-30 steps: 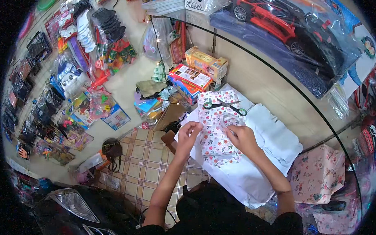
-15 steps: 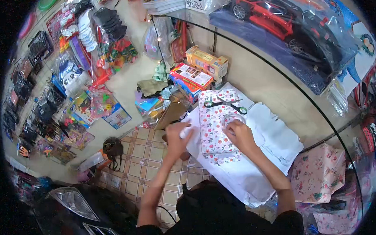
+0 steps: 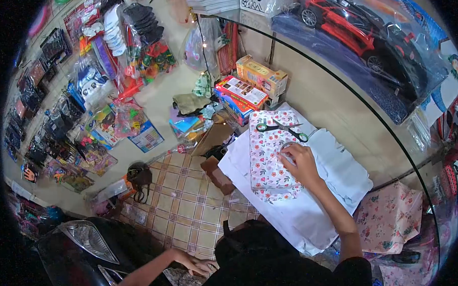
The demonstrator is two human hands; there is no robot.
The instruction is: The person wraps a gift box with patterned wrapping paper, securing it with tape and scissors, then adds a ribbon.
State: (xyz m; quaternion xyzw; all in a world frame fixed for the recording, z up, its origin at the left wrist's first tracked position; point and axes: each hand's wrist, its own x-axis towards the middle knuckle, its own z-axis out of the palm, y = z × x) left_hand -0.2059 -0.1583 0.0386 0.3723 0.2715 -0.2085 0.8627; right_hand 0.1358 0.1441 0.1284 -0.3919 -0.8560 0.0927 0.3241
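Note:
A flat box wrapped in white flowered paper (image 3: 267, 164) lies on large white sheets (image 3: 336, 172). Scissors with black-and-green handles (image 3: 281, 127) rest partly open across its far end. My right hand (image 3: 300, 163) is over the right side of the box, fingertips closed on what looks like a clear tape roll (image 3: 288, 145), which they partly cover. Low in the view, my left hand (image 3: 200, 265) is down beside my body, close to a grey patterned surface (image 3: 183, 280). Its fingers are stretched out, and nothing shows in them.
Behind the wrapped box stand a brick game box (image 3: 240, 97) and a yellow carton (image 3: 262, 76). A glass-edged shelf to the right carries a packaged red toy car (image 3: 336, 28). Pink flowered paper (image 3: 390, 215) is at the lower right, a black motorbike (image 3: 87, 259) at the lower left.
My left hand has moved from beside the wrapped box down to my side, and the small white thing in it no longer shows. My right hand stays at the box. The view has shifted slightly.

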